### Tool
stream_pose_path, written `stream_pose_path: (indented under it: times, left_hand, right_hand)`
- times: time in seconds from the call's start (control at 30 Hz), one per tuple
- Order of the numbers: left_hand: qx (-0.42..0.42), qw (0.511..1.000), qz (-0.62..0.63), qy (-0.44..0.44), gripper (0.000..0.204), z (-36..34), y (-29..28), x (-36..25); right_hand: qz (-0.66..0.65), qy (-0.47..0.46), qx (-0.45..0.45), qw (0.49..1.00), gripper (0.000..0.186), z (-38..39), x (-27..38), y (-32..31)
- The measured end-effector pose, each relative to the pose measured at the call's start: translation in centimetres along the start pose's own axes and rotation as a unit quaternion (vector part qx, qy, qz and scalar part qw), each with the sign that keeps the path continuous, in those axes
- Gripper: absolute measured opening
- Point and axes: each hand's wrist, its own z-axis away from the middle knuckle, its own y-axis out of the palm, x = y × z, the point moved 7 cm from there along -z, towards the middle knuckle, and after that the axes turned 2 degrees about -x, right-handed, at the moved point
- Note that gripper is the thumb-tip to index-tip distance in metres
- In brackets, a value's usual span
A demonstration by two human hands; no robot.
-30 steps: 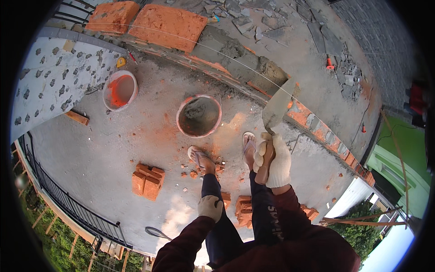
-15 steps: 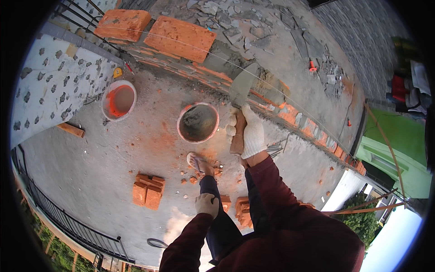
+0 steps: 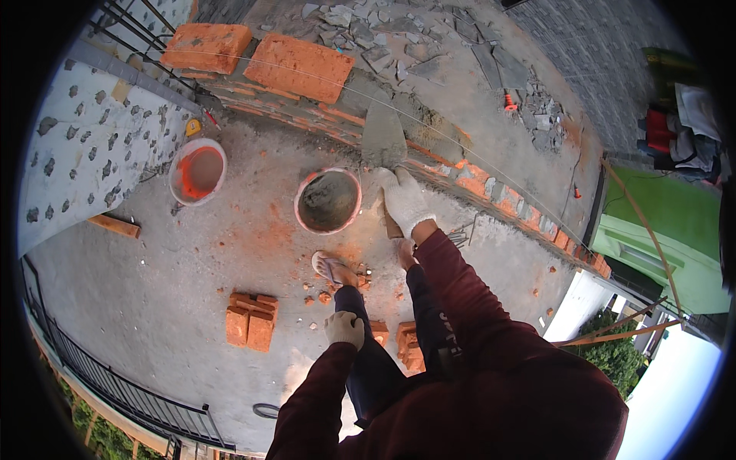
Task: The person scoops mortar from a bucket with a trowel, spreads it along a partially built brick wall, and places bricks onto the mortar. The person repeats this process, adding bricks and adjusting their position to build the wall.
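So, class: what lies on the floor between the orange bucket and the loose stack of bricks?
Bare concrete floor in the head view: nothing lies between the orange bucket and the brick stack.

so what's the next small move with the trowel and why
Probably draw the trowel along the wall top to spread the mortar. The right hand holds it with the blade lying on the grey bed beside the last brick, and the mortar looks lumpy and uneven under the string line. The left hand rests on the knee.
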Motion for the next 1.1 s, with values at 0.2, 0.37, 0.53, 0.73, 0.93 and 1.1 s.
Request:
stream_pose_path:
  times: [0.2, 0.37, 0.53, 0.73, 0.93, 1.1]
  left_hand:
    - [0.008, 0.998, 0.019, -0.057, 0.030, 1.0, 0.1, 0.1]
    - [-0.016, 0.987, 0.048, -0.156, 0.049, 4.9, -2.9, 1.7]
    - [-0.026, 0.950, 0.103, -0.293, 0.056, 14.1, -5.0, 2.8]
    - [-0.019, 0.908, 0.265, -0.324, 0.058, 17.3, -0.7, -0.9]
    - [-0.064, 0.877, 0.398, -0.263, 0.047, 14.6, 1.7, -4.0]
    - [-0.047, 0.890, 0.387, -0.235, 0.049, 12.2, 2.3, -5.4]
  right_hand:
    - [-0.102, 0.210, 0.079, 0.969, 0.044, 7.6, -4.5, -11.5]
    - [0.209, -0.097, 0.210, 0.950, 0.037, 11.1, 3.5, -15.6]
    - [0.371, -0.283, 0.052, 0.883, 0.042, 5.6, 11.6, -19.1]
    - [0.479, -0.250, 0.006, 0.841, 0.042, -9.9, 14.0, -14.8]
    - [0.440, -0.204, 0.119, 0.867, 0.045, -8.9, 8.4, -12.6]
    - [0.478, -0.141, 0.164, 0.852, 0.066, -5.3, 0.7, -20.7]
